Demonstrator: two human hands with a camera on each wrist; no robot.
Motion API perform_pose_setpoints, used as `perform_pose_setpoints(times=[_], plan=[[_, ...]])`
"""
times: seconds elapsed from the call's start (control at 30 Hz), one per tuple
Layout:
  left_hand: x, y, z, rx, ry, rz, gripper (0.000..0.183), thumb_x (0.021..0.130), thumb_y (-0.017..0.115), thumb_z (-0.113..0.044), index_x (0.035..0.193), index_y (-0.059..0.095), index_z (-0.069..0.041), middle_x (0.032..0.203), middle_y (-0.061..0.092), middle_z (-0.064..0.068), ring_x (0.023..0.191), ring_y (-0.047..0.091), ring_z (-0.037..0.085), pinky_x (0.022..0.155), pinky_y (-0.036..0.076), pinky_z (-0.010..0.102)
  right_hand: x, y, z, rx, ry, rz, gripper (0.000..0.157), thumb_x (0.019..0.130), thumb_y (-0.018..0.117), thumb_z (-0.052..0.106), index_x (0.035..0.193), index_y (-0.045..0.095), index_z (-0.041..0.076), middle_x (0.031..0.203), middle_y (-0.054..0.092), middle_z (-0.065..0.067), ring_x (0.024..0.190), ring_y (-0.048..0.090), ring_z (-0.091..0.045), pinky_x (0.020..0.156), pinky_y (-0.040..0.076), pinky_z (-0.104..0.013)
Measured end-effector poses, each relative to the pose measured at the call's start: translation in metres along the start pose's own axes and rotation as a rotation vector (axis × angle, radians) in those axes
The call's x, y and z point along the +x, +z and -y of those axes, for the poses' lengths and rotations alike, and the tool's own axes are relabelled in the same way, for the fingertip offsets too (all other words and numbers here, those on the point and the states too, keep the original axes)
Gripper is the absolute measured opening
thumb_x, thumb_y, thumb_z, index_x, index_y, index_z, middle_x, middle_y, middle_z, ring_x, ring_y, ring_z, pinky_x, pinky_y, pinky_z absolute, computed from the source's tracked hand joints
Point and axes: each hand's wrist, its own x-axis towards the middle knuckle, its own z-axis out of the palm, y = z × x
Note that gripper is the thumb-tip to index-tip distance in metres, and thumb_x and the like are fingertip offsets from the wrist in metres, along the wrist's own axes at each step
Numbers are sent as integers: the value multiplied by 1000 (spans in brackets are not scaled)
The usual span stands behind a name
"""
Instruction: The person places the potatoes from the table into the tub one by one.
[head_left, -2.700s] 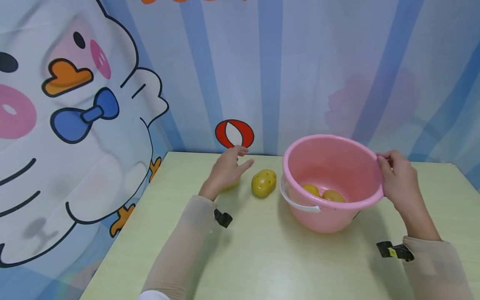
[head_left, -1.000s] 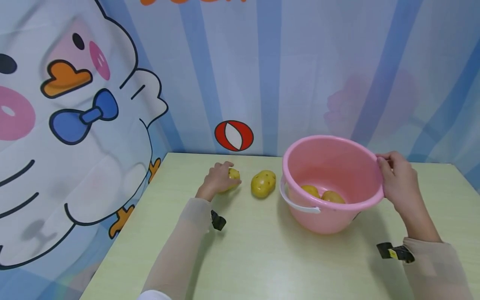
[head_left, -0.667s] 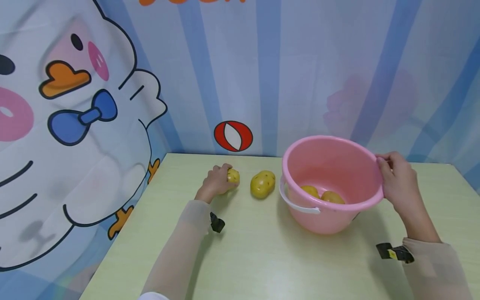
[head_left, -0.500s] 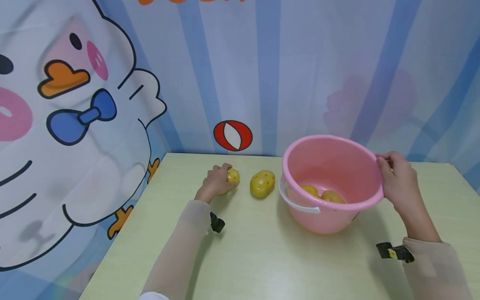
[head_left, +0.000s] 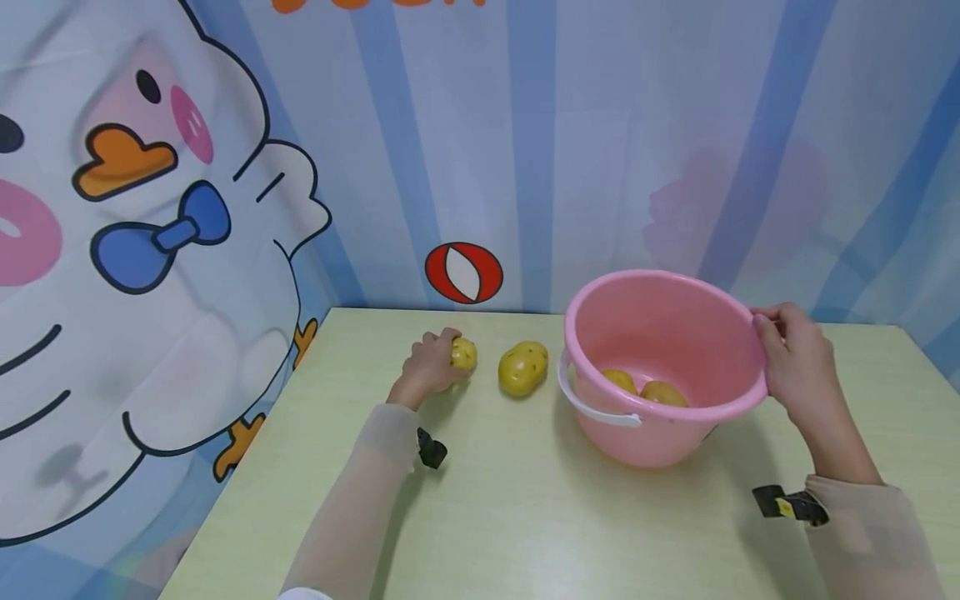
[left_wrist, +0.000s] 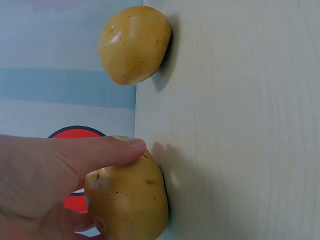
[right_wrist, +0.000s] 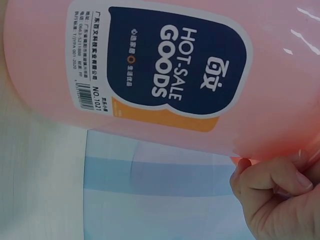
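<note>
My left hand grips a yellow-brown speckled potato at the back left of the table, thumb over its top and fingers round the far side. Just right of it lies a second potato, untouched. A pink bucket stands farther right with two potatoes inside, one of them a rounded potato near the front wall. My right hand pinches the bucket's right rim between thumb and fingers. In the right wrist view the bucket's side bears a dark blue label.
The bucket's white handle hangs down at its front left. A pale wooden table lies under everything. Behind it hangs a blue striped backdrop with a cartoon bird on the left.
My left hand came down and back onto the left potato and closed round it; over the last half second it stays there. The right hand keeps its hold on the bucket rim.
</note>
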Motion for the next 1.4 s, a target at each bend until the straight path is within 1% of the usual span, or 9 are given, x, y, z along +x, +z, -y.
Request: perform_pose_setpoints(times=[0.33,0.67,0.83,1.03,1.27,1.4], plan=[[-3,1,3,-20,11,-31,69,88,77,-30,146,42,-16,127,47,17,111,46,34,92,45,52,1,3,3,9,8,14,53,109,30,32,132,45,-13,116,52,-34,60,58,-13,47,52,-31],[-4,-11,1,-54,84,-82,69,88,76,-30,147,43,-16,126,48,17,107,46,34,86,46,50,4,2,4,-4,-3,10,54,109,29,33,132,45,-12,112,53,-32,58,58,-15,46,51,-31],[-7,-14,0,-58,106,-91,68,88,76,-30,147,46,-17,125,50,17,107,48,34,84,47,51,4,2,4,-5,2,15,54,109,29,33,132,45,-12,113,53,-32,58,57,-14,46,51,-31],[-11,-13,0,-94,106,-92,70,86,78,-29,147,47,-15,125,51,16,108,48,33,87,48,51,4,3,3,-2,0,14,53,109,29,32,132,45,-12,113,53,-32,59,57,-13,46,51,-31],[-15,-16,1,-154,126,-126,68,84,81,-25,144,50,-16,125,52,15,110,49,32,93,47,50,3,3,4,-8,-2,11,53,109,29,32,133,45,-12,113,53,-32,62,57,-13,47,51,-30],[-18,-20,0,-182,140,-145,68,83,82,-24,143,51,-16,125,52,15,110,49,31,94,47,51,2,4,5,0,5,17,53,109,29,32,134,44,-12,114,52,-32,62,58,-14,47,52,-30]])
